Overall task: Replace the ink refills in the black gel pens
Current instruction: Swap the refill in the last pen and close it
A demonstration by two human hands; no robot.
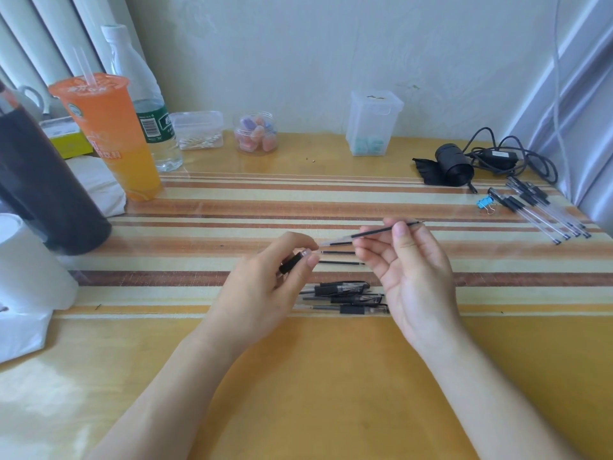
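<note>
The left hand (pixel 265 287) grips a pen (pixel 291 263); the right hand (pixel 414 273) pinches a refill (pixel 378 231). A jar (pixel 253 115) holds colored bits (pixel 258 134), and a clear box (pixel 195 118) holds cotton swabs (pixel 199 143).

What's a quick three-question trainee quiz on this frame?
1. True or false: the right hand pinches a refill.
2. The left hand: A) holds a barrel B) is empty C) is out of view.
3. What colour is the clip beside the pens at the right?
Key: 1 true; 2 A; 3 blue.
</note>
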